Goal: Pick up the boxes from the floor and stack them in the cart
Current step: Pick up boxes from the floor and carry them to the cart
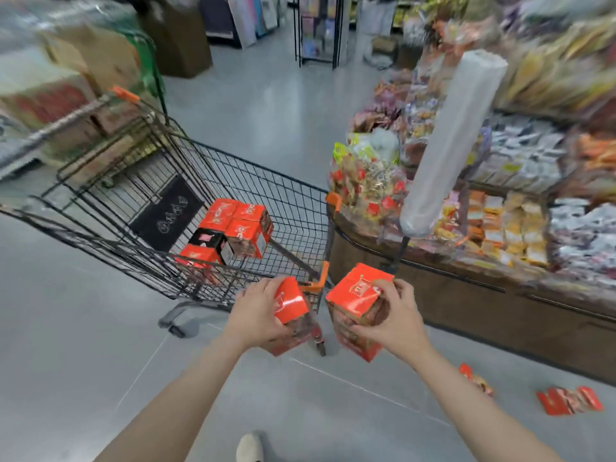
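Now each hand grips a glossy orange box (355,296).

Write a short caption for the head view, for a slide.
Left hand and right hand each hold a red box near the cart; more boxes lie on the floor.

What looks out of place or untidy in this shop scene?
Two orange boxes lie flat on the floor at lower right, beside the display counter. In the cart, the boxes sit jumbled, not neatly stacked. Each hand, left and right, holds another box.
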Action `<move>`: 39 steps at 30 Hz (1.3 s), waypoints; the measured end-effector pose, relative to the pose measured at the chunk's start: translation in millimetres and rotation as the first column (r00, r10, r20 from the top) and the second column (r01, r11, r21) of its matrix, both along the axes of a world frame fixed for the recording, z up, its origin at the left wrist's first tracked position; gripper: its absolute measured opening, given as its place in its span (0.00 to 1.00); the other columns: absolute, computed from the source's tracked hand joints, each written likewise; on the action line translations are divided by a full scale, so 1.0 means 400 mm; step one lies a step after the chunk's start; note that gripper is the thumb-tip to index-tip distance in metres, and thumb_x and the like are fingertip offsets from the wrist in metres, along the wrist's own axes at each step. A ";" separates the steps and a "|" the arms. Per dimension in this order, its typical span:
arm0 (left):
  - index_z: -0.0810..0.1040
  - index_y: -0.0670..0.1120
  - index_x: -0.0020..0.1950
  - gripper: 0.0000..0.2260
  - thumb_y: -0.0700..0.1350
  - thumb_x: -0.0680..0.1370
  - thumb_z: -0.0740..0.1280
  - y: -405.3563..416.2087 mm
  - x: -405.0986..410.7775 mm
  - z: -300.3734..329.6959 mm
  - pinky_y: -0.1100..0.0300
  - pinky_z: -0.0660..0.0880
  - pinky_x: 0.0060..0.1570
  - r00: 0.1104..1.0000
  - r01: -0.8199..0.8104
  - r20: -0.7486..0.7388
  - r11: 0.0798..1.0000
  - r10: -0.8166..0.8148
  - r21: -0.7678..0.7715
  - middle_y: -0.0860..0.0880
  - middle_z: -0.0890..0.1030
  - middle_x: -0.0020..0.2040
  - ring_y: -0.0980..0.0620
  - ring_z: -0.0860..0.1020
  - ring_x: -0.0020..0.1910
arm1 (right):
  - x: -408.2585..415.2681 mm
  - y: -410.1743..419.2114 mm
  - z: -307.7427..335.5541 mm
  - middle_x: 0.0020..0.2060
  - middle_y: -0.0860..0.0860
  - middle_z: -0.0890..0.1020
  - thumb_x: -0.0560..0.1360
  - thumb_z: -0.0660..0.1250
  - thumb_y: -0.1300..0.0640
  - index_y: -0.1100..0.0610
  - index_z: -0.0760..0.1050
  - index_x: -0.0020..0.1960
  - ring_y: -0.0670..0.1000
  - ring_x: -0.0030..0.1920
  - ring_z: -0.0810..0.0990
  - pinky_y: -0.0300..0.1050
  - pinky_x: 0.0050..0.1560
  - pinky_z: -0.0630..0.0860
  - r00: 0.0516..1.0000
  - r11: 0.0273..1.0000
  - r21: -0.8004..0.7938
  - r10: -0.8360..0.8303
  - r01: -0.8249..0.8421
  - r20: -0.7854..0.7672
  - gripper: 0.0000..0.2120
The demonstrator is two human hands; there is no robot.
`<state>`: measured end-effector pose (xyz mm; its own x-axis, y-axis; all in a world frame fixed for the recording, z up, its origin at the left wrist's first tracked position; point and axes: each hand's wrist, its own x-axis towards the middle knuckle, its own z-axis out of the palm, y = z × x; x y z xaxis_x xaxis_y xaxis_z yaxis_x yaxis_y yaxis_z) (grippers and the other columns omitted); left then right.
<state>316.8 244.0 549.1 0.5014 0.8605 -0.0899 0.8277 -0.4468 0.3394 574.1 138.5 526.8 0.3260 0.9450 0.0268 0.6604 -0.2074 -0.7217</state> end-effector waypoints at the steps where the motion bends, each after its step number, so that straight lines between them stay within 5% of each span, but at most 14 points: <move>1: 0.58 0.53 0.74 0.48 0.67 0.57 0.63 0.036 -0.032 0.016 0.49 0.64 0.63 1.000 0.011 0.010 1.000 -0.011 0.003 0.52 0.71 0.65 0.48 0.70 0.64 | -0.028 0.029 0.019 0.60 0.45 0.61 0.50 0.75 0.35 0.39 0.67 0.62 0.51 0.62 0.71 0.48 0.66 0.69 1.000 1.000 0.017 -0.010 0.010 -0.005 0.43; 6: 0.58 0.51 0.74 0.48 0.66 0.58 0.69 0.212 -0.156 0.104 0.48 0.66 0.63 0.996 0.063 0.052 0.995 -0.066 0.073 0.50 0.71 0.64 0.47 0.70 0.63 | -0.165 0.191 0.105 0.63 0.50 0.61 0.54 0.81 0.45 0.42 0.67 0.64 0.53 0.65 0.69 0.46 0.68 0.65 0.997 0.996 0.073 -0.037 0.041 -0.062 0.41; 9: 0.57 0.51 0.75 0.47 0.61 0.62 0.74 0.296 -0.194 0.145 0.48 0.63 0.65 0.995 0.067 0.068 0.993 -0.073 0.097 0.51 0.69 0.67 0.49 0.68 0.65 | -0.229 0.282 0.151 0.64 0.50 0.60 0.53 0.77 0.39 0.40 0.66 0.64 0.49 0.61 0.68 0.44 0.66 0.65 0.993 0.995 0.085 -0.043 0.052 -0.111 0.42; 15: 0.58 0.52 0.74 0.46 0.61 0.62 0.74 0.462 -0.209 0.170 0.41 0.62 0.68 0.992 0.058 0.109 0.992 -0.071 0.116 0.52 0.69 0.67 0.50 0.67 0.66 | -0.266 0.445 0.178 0.65 0.50 0.60 0.57 0.81 0.47 0.42 0.66 0.64 0.50 0.62 0.67 0.43 0.65 0.64 0.995 0.993 0.092 -0.063 0.070 -0.076 0.40; 19: 0.58 0.53 0.74 0.45 0.60 0.63 0.74 0.564 -0.183 0.147 0.43 0.61 0.69 0.992 0.076 0.093 0.987 -0.090 0.138 0.52 0.70 0.67 0.50 0.67 0.66 | -0.246 0.542 0.158 0.66 0.50 0.60 0.56 0.81 0.45 0.39 0.65 0.63 0.55 0.66 0.67 0.50 0.67 0.67 0.996 0.995 0.070 -0.065 0.069 -0.058 0.40; 31: 0.53 0.52 0.75 0.47 0.62 0.64 0.73 0.758 -0.171 -0.040 0.47 0.63 0.67 0.994 0.065 -0.082 0.998 -0.066 -0.004 0.51 0.68 0.68 0.49 0.67 0.66 | -0.177 0.764 0.058 0.67 0.51 0.58 0.56 0.81 0.43 0.38 0.64 0.63 0.56 0.68 0.66 0.50 0.68 0.66 0.995 0.995 -0.078 -0.069 0.063 -0.077 0.40; 39: 0.52 0.51 0.76 0.53 0.81 0.60 0.54 0.869 -0.205 -0.185 0.49 0.62 0.66 0.955 0.227 -0.177 0.970 -0.240 -0.091 0.53 0.65 0.70 0.51 0.67 0.66 | -0.204 0.828 -0.053 0.64 0.51 0.60 0.53 0.80 0.40 0.39 0.63 0.62 0.56 0.64 0.68 0.54 0.68 0.68 0.966 0.960 -0.163 -0.244 0.228 -0.085 0.42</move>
